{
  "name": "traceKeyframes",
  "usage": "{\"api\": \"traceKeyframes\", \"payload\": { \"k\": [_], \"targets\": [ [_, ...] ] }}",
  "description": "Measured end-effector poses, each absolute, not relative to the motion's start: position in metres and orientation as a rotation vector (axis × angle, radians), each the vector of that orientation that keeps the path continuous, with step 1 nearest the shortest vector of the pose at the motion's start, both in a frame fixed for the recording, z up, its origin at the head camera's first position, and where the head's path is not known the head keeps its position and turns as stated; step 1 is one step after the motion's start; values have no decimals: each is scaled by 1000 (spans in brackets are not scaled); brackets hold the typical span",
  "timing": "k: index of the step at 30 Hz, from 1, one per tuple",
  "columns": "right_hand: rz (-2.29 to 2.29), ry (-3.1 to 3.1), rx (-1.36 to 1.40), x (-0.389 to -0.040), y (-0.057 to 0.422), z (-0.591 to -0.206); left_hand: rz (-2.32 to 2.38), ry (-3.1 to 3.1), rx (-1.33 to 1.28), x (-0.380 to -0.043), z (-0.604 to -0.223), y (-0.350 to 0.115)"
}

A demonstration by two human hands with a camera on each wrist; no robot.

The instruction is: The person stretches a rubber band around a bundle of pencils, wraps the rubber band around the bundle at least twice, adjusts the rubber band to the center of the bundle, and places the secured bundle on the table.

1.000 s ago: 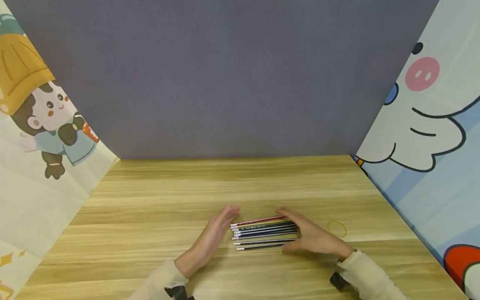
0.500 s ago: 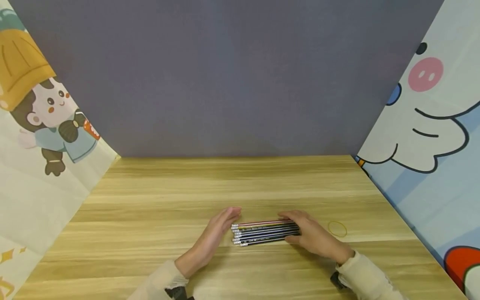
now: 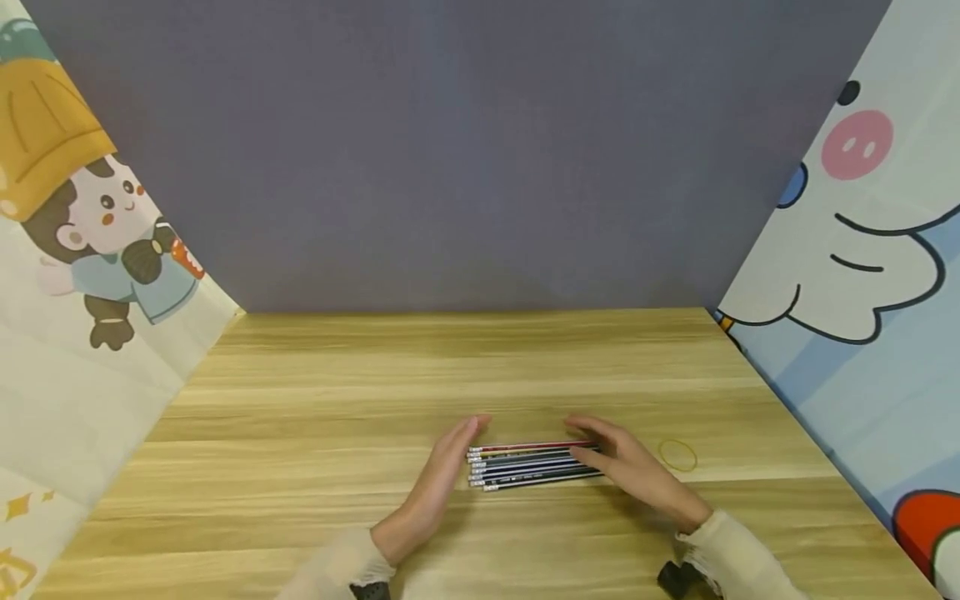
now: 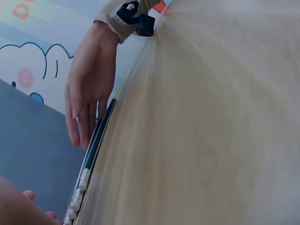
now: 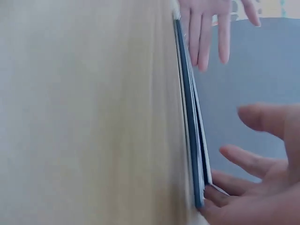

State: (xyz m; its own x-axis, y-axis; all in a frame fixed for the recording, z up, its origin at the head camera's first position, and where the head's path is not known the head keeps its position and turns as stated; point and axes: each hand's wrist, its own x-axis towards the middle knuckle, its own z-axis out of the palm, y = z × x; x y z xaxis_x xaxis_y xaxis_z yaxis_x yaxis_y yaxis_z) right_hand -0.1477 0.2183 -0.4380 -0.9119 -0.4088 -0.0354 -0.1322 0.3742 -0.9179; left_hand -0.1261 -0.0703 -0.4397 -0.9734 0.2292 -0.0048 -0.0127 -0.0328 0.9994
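Several pencils [image 3: 525, 468], mostly dark with a red one at the far side, lie side by side on the wooden table, their white eraser ends roughly lined up on the left. My left hand [image 3: 441, 477] stands on edge by those eraser ends, fingers straight. At the other ends is my right hand [image 3: 637, 473], its fingers loosely bent and its thumb raised over the pencils. In the right wrist view, fingertips of the right hand [image 5: 267, 183] are right at the pencil ends [image 5: 193, 131], with the thumb apart from them. The covered pencil tips are hidden.
A thin yellow rubber band [image 3: 696, 457] lies on the table [image 3: 375, 367] to the right of the right hand. A grey panel [image 3: 480, 158] rises at the table's back edge. Cartoon-printed sheets [image 3: 840, 275] stand along both sides.
The pencils, more spread out earlier, have come closer together. The right thumb was at their near side and has lifted over them. The left hand stays by the eraser ends.
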Motion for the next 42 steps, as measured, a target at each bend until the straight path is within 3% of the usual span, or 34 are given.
{"api": "traceKeyframes", "payload": {
  "k": [10, 19, 28, 35, 42],
  "targets": [
    [-1815, 2374, -183, -127, 187, -448, 2156, 2120, 178, -118, -442, -54],
    [-2138, 2033, 87, -134, 208, -439, 2167, 2130, 167, -118, -442, -50],
    [-2226, 2008, -63, -132, 213, -440, 2164, 2144, 126, -119, -441, -46],
    [-2166, 2068, 14, -130, 218, -436, 2188, 2134, 108, -121, -439, -44],
    [-2187, 1928, -195, -129, 221, -435, 2170, 2139, 100, -119, -437, -44]
  ]
}}
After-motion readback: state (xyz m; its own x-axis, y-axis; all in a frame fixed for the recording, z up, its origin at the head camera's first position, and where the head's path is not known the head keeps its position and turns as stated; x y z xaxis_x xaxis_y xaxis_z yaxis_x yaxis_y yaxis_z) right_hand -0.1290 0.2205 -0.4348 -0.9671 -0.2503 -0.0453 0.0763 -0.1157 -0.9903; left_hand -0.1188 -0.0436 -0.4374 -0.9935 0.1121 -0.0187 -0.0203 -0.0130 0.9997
